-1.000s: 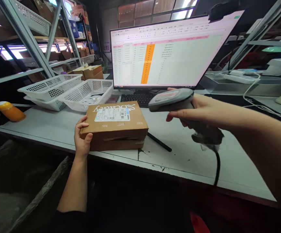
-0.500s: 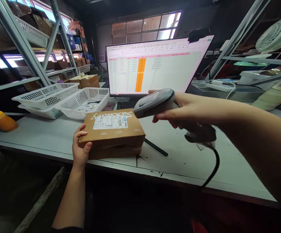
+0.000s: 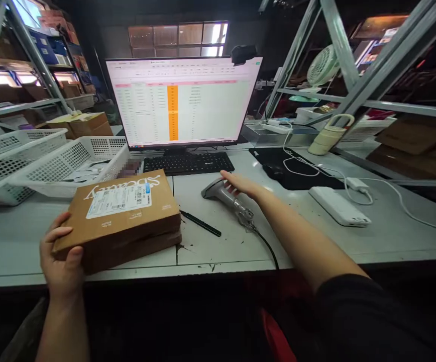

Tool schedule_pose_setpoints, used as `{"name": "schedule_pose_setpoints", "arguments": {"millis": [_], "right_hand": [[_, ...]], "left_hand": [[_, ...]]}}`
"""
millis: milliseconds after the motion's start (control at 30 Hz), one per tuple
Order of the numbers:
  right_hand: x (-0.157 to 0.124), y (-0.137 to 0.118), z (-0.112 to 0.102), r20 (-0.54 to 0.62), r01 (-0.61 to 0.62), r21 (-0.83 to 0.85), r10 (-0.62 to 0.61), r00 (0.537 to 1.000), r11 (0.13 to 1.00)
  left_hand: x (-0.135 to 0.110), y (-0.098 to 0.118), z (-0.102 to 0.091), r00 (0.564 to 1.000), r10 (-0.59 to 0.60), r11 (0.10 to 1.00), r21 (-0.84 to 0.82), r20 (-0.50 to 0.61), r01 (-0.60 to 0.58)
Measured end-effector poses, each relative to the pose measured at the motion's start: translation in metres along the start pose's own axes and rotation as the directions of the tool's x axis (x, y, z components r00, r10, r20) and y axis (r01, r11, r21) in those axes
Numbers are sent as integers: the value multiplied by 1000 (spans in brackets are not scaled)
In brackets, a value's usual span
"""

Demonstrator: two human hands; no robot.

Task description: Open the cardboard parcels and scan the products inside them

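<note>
My left hand (image 3: 62, 246) grips the left end of a brown cardboard box (image 3: 157, 206), thumb on the front side and fingers over the top edge. A white shipping label (image 3: 122, 200) is stuck on the box's upper face, which has white lettering. On the table to its right lies a grey handheld barcode scanner (image 3: 218, 189), a black cable running from its handle over the table edge. My right hand (image 3: 242, 185) is at the scanner's far right side with its fingers stretched out, not wrapped round the handle. Whether the fingertips touch it is hard to tell.
A black pen (image 3: 200, 222) lies between box and scanner. Behind stand a keyboard (image 3: 191, 163) and a monitor (image 3: 214, 110) showing a spreadsheet. White baskets (image 3: 71, 173) are at the left. To the right are a mouse (image 3: 273, 172) on a black pad and a white power bank (image 3: 338, 207).
The scanner has come down from above the box to lie on the table, and my right hand has loosened from its handle. The view has turned right; my left hand still holds the box.
</note>
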State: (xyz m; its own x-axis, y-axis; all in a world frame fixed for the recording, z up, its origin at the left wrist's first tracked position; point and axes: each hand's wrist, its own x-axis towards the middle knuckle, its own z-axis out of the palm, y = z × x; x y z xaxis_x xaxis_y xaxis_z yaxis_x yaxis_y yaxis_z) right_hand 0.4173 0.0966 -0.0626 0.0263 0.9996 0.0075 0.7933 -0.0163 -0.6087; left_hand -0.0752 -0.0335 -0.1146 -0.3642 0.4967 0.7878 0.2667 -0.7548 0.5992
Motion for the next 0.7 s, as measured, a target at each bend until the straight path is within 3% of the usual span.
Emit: {"name": "schedule_pose_setpoints", "arguments": {"millis": [133, 333, 533, 700], "right_hand": [[36, 22, 3, -129, 35, -203, -62, 990, 979], [63, 37, 27, -115, 200, -360, -256, 960, 911], [76, 46, 27, -158, 204, -440, -299, 941, 875], [86, 36, 25, -127, 249, -463, -342, 931, 851]], "left_hand": [[0, 6, 4, 998, -56, 998, -4, -32, 55], [-3, 3, 2, 996, -82, 996, 23, -32, 82], [-7, 2, 1, 995, -83, 996, 9, -49, 83], [-8, 4, 2, 996, -82, 997, 3, -35, 82]]}}
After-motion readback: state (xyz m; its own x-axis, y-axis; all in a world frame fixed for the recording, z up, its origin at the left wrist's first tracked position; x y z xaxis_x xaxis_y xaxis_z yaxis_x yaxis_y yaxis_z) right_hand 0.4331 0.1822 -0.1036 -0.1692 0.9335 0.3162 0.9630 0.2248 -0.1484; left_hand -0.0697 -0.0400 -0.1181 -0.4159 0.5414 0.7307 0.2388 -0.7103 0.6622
